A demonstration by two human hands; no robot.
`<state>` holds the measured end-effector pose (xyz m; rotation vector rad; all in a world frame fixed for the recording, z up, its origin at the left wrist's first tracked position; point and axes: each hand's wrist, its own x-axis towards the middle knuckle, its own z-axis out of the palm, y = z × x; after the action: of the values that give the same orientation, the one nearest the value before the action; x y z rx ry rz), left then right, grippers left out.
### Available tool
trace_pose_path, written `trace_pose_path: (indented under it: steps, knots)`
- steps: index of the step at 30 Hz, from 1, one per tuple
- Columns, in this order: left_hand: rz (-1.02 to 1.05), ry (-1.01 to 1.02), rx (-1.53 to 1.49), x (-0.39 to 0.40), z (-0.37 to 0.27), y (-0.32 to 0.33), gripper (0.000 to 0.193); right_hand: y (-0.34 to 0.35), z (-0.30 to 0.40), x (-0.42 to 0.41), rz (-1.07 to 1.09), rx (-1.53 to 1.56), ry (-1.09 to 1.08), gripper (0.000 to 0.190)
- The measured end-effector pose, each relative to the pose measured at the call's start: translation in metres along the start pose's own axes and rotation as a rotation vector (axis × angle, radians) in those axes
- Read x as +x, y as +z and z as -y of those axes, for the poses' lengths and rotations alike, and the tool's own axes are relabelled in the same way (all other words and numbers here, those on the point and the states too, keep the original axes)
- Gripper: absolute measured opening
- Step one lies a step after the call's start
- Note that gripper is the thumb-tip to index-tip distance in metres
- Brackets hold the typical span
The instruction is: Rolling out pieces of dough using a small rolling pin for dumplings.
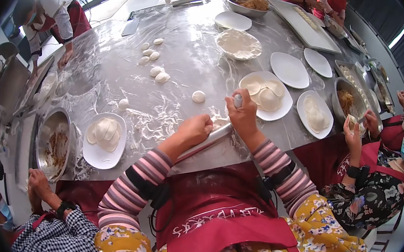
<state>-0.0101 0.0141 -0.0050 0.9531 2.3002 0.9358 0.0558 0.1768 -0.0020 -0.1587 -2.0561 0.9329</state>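
Note:
A metal rolling pin (219,134) lies slantwise on the floured steel table (183,87). My right hand (244,118) is wrapped around the pin's grey upper end. Just beyond the pin, my left hand (193,130) is curled, fingertips beside a pale, floury patch (219,121) that may be dough. Whether those fingers pinch anything is hidden. A round dough piece (198,97) rests a little beyond both hands. To the right of my right hand, a white plate (273,116) carries several flat dough wrappers (268,98). Another white plate (107,162) of wrappers sits left of my left arm.
Several dough pieces (156,71) lie farther up the table. A flour bowl (239,44), bare plates (289,70), a tray (304,23) and filling bowls (54,143) stand around. Co-workers' hands (354,132) are close on the right, others (42,183) on the left.

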Motion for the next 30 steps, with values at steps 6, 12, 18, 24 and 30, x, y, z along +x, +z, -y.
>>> trace_pose_path:
  steps: [6, 12, 18, 24, 30]
  knots:
    - [0.117, 0.056, -0.032, -0.013, 0.015, -0.011, 0.014, -0.031, -0.002, -0.039, 0.043, 0.018, -0.005, 0.021]
    - [0.07, 0.083, 0.036, -0.013, 0.005, -0.009, 0.012, -0.008, 0.006, -0.008, -0.029, -0.044, -0.021, 0.02]
    - [0.064, 0.186, 0.08, -0.008, 0.014, -0.01, 0.011, -0.014, 0.0, -0.019, -0.018, 0.002, -0.051, 0.02]
    - [-0.018, 0.097, -0.237, 0.0, 0.013, -0.017, 0.008, -0.068, 0.022, -0.088, 0.042, 0.118, 0.162, 0.021]
    - [-0.104, 0.121, 0.182, 0.003, 0.006, -0.009, 0.01, -0.055, 0.021, -0.069, 0.054, 0.159, 0.198, 0.023]
